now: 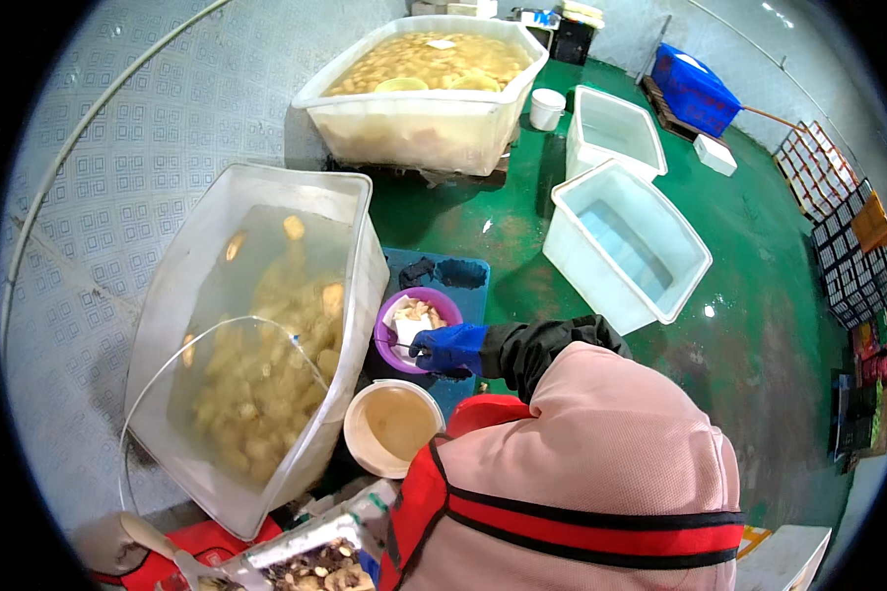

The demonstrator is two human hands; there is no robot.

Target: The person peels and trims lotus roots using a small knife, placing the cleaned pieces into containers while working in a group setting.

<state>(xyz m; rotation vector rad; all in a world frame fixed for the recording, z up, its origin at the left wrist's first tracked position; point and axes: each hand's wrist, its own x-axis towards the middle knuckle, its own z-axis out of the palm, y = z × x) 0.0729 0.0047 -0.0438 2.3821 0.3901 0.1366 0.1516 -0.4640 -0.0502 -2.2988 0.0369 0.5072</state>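
My right hand (447, 350), in a blue glove with a black sleeve cover, is closed around a thin dark tool (393, 343) over a purple bowl (382, 319). The bowl holds a white piece (412, 326) and pale, lumpy pieces (434, 313). It stands on a blue board (476, 284) beside a large white tub (362, 295) of cloudy water with many yellowish, root-like or shellfish-like lumps; which, I cannot tell. Nearer to me stands a white bucket (352, 436) of brownish liquid. My left hand is out of view.
Another large tub (414, 133) of lumps in water stands beyond. Two white tubs (584, 266), (658, 151) stand on the wet green floor (739, 295). A thin hose (192, 336) loops into the near tub. A clear container (318, 535) with dark and pale pieces lies at lower left.
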